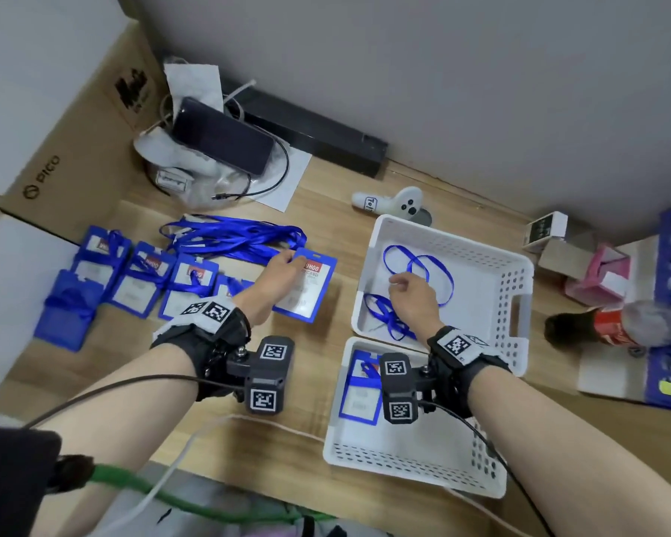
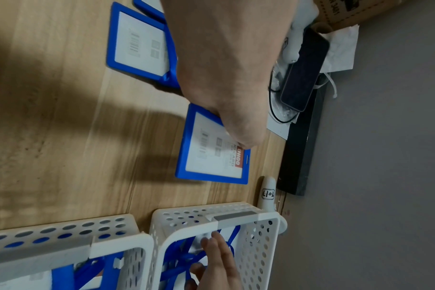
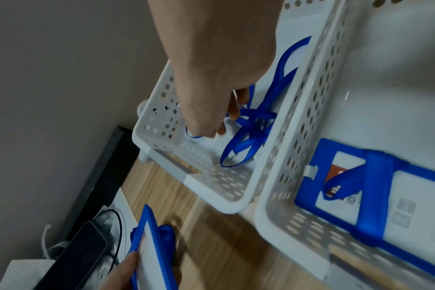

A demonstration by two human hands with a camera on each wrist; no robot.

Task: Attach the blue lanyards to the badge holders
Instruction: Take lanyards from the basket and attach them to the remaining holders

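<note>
Two hands, left hand point(image 1: 283, 271) gripping badge holder point(image 1: 307, 288)

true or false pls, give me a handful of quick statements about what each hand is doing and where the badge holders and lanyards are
1. The left hand grips a blue badge holder over the wooden table. True.
2. The right hand is inside the near basket. False: it reaches into the far basket, at the loose blue lanyards.
3. The near basket holds a badge holder with a lanyard. True.
4. The held badge holder already has a lanyard attached. False: none shows on it.
5. A row of badge holders lies on the table by the left arm. True.
</note>
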